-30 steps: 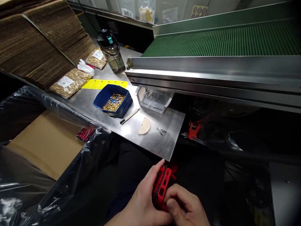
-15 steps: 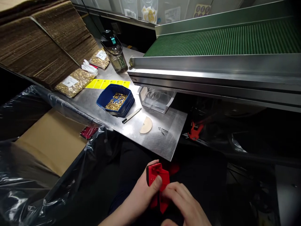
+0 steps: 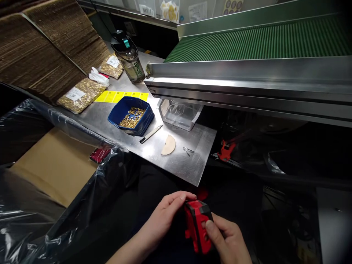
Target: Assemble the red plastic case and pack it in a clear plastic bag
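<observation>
Low in front of me, below the metal table's edge, both hands hold a red and black plastic part [image 3: 198, 229]. My left hand [image 3: 162, 216] curls over its top left side, fingertips on the upper edge. My right hand [image 3: 228, 240] grips it from the right, thumb pressed on its red face. The part stands roughly upright, tilted a little to the left.
The steel table [image 3: 189, 167] carries a blue bin of small brass pieces [image 3: 130, 117], a pen [image 3: 150, 134], a tan half-disc [image 3: 168, 145], a clear tray [image 3: 178, 113], bagged brass parts [image 3: 78, 96], yellow labels and a bottle [image 3: 128, 55]. A green conveyor [image 3: 255, 44] runs at right. A plastic-lined carton [image 3: 55, 168] sits at left.
The red part has been turned in my hands: its edge faced me, then its flat side, now its face is under my right thumb. My left fingers moved to its top.
</observation>
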The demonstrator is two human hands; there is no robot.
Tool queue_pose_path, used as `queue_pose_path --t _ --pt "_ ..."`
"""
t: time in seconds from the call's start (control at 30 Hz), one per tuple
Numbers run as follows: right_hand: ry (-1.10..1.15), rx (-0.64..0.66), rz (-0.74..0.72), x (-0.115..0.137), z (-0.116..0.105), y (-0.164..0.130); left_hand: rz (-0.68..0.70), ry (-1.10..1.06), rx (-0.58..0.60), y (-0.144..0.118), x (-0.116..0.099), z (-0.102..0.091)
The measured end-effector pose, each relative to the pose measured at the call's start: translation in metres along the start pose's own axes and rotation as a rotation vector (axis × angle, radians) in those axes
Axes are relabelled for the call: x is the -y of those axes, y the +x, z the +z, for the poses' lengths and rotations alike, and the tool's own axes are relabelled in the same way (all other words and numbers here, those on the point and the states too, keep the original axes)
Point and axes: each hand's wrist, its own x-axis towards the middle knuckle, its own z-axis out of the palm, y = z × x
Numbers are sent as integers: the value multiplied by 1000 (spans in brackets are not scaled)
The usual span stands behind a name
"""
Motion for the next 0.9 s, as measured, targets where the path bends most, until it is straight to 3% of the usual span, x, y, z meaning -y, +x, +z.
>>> queue_pose_path --t 0.23,0.6,0.9 --pt "84 -48 87 11 3 4 183 209 69 -3 8 -2" --pt "125 -70 109 14 4 4 239 253 73 -3 2 -1" --pt "-47 -102 37 10 12 2 164 107 -25 2 5 4"
